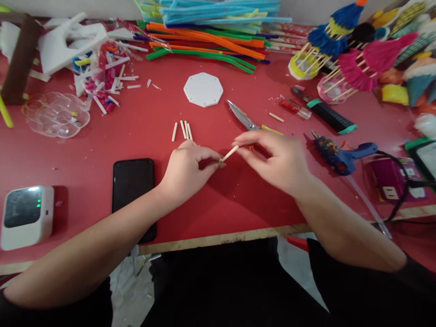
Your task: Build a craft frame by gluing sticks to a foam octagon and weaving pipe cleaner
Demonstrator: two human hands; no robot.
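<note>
A short wooden stick [229, 153] slants between my two hands above the red table. My left hand [189, 168] pinches its lower end between thumb and fingers. At its upper end are the fingertips of my right hand [277, 156], closed around the tip. Several short sticks [185, 130] lie just beyond my left hand. Scissors [242, 116] rest beside my right hand, their handles partly hidden under it. Farther back lies a white octagonal piece [203, 89] with small holes near its edge.
A black phone [132, 181] lies under my left forearm, with a white device [27, 218] farther left. Right are a glue gun [344, 154], a box cutter [330, 113] and a pink stick-and-paper model [364, 68]. Pipe cleaners [211, 38] and foam scraps [68, 43] line the back.
</note>
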